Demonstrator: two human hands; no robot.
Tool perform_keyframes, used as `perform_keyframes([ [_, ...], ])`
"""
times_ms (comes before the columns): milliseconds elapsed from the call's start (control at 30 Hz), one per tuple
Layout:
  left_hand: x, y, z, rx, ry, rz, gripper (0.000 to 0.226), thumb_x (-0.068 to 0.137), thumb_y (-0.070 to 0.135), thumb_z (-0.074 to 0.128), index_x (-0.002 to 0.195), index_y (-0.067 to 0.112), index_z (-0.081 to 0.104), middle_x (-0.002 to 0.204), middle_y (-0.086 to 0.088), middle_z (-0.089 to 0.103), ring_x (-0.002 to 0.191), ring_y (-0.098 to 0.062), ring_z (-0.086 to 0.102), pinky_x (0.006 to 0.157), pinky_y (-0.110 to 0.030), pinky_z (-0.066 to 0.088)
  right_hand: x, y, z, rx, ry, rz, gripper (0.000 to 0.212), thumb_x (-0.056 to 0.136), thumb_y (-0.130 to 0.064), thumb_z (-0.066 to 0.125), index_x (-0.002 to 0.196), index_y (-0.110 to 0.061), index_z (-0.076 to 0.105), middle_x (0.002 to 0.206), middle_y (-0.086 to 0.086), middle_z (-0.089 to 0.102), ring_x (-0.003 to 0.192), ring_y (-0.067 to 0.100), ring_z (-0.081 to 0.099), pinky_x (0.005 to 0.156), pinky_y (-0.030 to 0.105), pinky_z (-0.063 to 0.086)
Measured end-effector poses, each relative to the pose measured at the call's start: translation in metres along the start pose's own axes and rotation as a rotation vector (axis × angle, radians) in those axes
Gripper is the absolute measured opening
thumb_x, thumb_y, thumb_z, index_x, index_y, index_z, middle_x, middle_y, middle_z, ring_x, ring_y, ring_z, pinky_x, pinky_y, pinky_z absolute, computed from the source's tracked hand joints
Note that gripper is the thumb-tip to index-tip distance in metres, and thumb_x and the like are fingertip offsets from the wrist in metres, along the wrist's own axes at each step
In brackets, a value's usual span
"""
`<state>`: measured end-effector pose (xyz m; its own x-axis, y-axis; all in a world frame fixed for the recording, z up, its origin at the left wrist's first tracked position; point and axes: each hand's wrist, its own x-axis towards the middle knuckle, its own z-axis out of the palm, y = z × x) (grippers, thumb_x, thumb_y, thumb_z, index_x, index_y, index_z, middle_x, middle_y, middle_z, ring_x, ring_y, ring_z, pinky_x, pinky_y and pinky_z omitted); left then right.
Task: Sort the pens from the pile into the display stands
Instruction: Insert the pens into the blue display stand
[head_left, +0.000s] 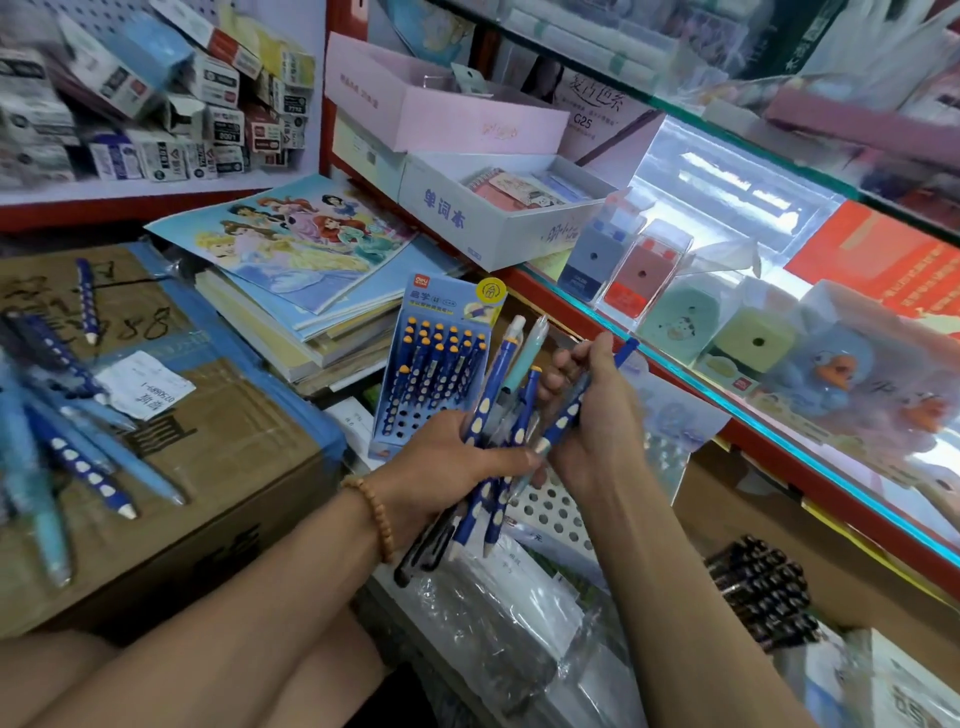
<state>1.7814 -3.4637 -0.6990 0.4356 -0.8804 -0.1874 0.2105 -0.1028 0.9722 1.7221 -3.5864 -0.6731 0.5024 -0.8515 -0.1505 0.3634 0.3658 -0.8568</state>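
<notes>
A bundle of pens (491, 441) sits in the left hand (447, 467), whose fingers curl round the middle of the barrels. The pens stand steeply, long axes running from lower left to upper right: their pale writing tips point down and toward the person, below the hand, and their cap ends fan out above it. Most are dark blue with pale oval dimples; one light teal pen (524, 358) rises highest among them.

The right hand (592, 410) is just beside the bundle on its right, and pinches a single dark blue pen (571, 410) between thumb and curled fingers. This pen slants the same way, pale tip down-left near the bundle, blue end sticking out above the knuckles. How many pens are in the bundle is hard to count, since the fingers hide much of them.

Directly behind the bundle stands a blue display stand (439, 364), upright and tilted back, with rows of matching blue pens seated orange caps up; its lower holes look unfilled. Below the bundle lies a white perforated stand (550, 512), partly covered by the hands.

Well to the left of the bundle, a pile of loose pens (67, 441) lies on a cardboard box (218, 467), tips mostly pointing down-right; the pile is blurred and cut off by the left edge. One more blue pen (87, 301) lies apart at the box's far side, tip toward the person.
</notes>
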Motion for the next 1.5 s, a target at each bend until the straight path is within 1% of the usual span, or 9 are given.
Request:
perform_keyframes([
  [133, -0.005, 0.001, -0.018, -0.043, 0.04, -0.008, 0.006, 0.082, 0.009, 0.072, 0.089, 0.008, 0.073, 0.078, -0.006, 0.076, 0.064, -0.008, 0.07, 0.057, -0.017, 0.05, 0.0, -0.012, -0.008, -0.179, 0.098, -0.1, 0.033, 0.103, -0.035, 0.046, 0.093, -0.012, 0.067, 0.073, -0.001, 0.067, 0.065, 0.01, 0.059, 0.066, 0.029, 0.048],
  [267, -0.008, 0.0, -0.027, -0.027, 0.046, -0.019, 0.008, 0.083, 0.009, 0.072, 0.09, 0.007, 0.073, 0.082, -0.011, 0.076, 0.065, -0.01, 0.069, 0.056, -0.017, 0.049, -0.007, -0.024, -0.028, -0.461, 0.048, -0.144, 0.027, 0.102, -0.029, 0.05, 0.095, -0.009, 0.067, 0.063, 0.002, 0.052, 0.05, 0.009, 0.044, 0.045, 0.02, 0.036],
  [367, -0.008, -0.003, -0.024, -0.005, 0.008, -0.04, 0.009, 0.083, 0.009, 0.072, 0.091, 0.006, 0.072, 0.085, -0.013, 0.076, 0.078, -0.018, 0.073, 0.061, -0.021, 0.051, -0.019, -0.024, -0.038, -0.636, -0.052, -0.08, 0.026, 0.095, -0.029, 0.061, 0.094, -0.003, 0.067, 0.056, 0.001, 0.048, 0.045, 0.009, 0.041, 0.042, 0.019, 0.035],
  [567, -0.008, -0.003, -0.013, 0.171, -0.09, -0.044, 0.011, 0.081, 0.016, 0.074, 0.087, 0.007, 0.073, 0.084, -0.006, 0.076, 0.078, -0.01, 0.072, 0.072, -0.021, 0.049, -0.022, -0.031, -0.061, -0.545, -0.14, 0.035, 0.012, 0.087, -0.012, 0.07, 0.097, -0.011, 0.065, 0.056, 0.002, 0.049, 0.044, 0.011, 0.036, 0.037, 0.019, 0.029],
  [800, 0.001, -0.001, 0.003, 0.146, 0.022, -0.088, 0.012, 0.081, 0.019, 0.075, 0.078, 0.007, 0.074, 0.074, -0.005, 0.075, 0.059, -0.006, 0.066, 0.065, -0.021, 0.045, -0.028, -0.081, -0.105, -0.722, 0.209, -0.368, 0.02, 0.087, -0.013, 0.074, 0.104, -0.006, 0.067, 0.065, 0.011, 0.057, 0.047, 0.019, 0.048, 0.041, 0.025, 0.043],
  [867, 0.004, 0.0, 0.007, 0.129, 0.048, -0.088, 0.01, 0.081, 0.018, 0.076, 0.075, 0.01, 0.073, 0.066, 0.0, 0.072, 0.052, -0.004, 0.063, 0.061, -0.02, 0.045, -0.028, -0.085, -0.119, -0.797, 0.301, -0.465, 0.019, 0.087, -0.013, 0.074, 0.103, -0.005, 0.068, 0.082, 0.02, 0.068, 0.066, 0.036, 0.06, 0.062, 0.041, 0.057],
  [967, 0.006, 0.004, 0.013, 0.09, 0.048, -0.08, 0.009, 0.082, 0.017, 0.075, 0.077, 0.01, 0.073, 0.063, 0.0, 0.071, 0.048, -0.005, 0.061, 0.055, -0.017, 0.045, -0.021, -0.077, -0.136, -0.893, 0.341, -0.544, 0.013, 0.084, -0.011, 0.075, 0.094, -0.005, 0.07, 0.084, 0.019, 0.07, 0.071, 0.021, 0.065, 0.084, 0.046, 0.055],
  [1167, 0.01, 0.003, 0.012, 0.033, 0.037, -0.075, 0.022, 0.077, 0.018, 0.078, 0.095, 0.004, 0.075, 0.089, -0.011, 0.076, 0.086, -0.023, 0.073, 0.084, -0.035, 0.056, -0.004, -0.047, -0.143, -0.986, 0.317, -0.52, 0.016, 0.086, -0.012, 0.075, 0.097, -0.014, 0.064, 0.075, -0.002, 0.061, 0.065, 0.003, 0.056, 0.067, 0.017, 0.045],
  [1500, 0.01, -0.001, 0.009, 0.052, 0.019, -0.08, 0.017, 0.078, 0.018, 0.078, 0.094, 0.013, 0.076, 0.092, -0.004, 0.077, 0.092, -0.021, 0.072, 0.098, -0.042, 0.051, 0.007, -0.031, -0.138, -1.158, 0.308, -0.529, 0.014, 0.089, -0.015, 0.072, 0.099, -0.018, 0.062, 0.083, -0.009, 0.06, 0.073, 0.006, 0.058, 0.072, 0.022, 0.049],
])
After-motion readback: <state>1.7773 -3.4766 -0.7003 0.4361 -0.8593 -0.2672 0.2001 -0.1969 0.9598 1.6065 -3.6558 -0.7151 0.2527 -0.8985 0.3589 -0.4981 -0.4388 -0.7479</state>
